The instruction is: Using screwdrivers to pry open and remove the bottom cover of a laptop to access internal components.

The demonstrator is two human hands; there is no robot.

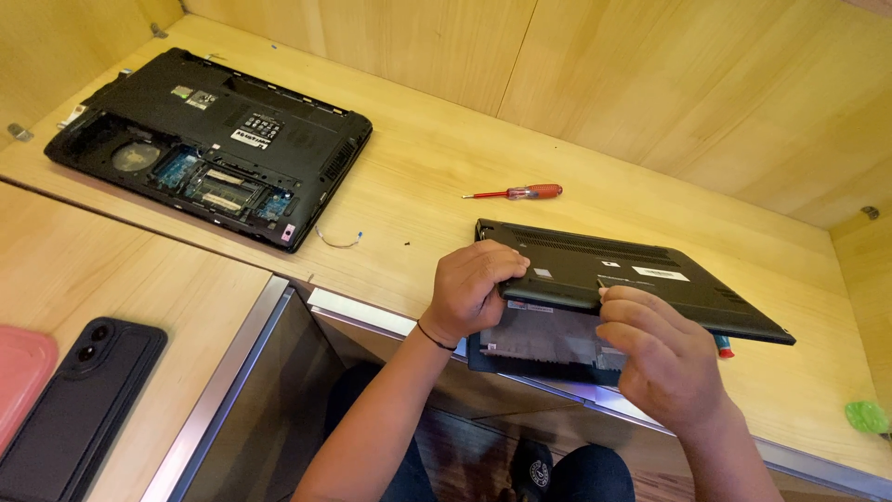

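Note:
A thin black laptop (650, 284) lies bottom-up near the wooden desk's front edge, its near side lifted. My left hand (472, 290) grips the near left edge of its bottom cover. My right hand (664, 358) holds the near edge further right, fingers curled on the cover. Beneath the raised cover a grey inner panel (548, 339) shows between my hands.
A second black laptop (209, 144) lies opened at the back left, circuit boards exposed. A red-handled screwdriver (520, 192) rests on the desk (418, 167) behind my hands. A black phone (79, 409) and a pink case (19, 376) lie lower left. A green object (866, 416) sits at the right edge.

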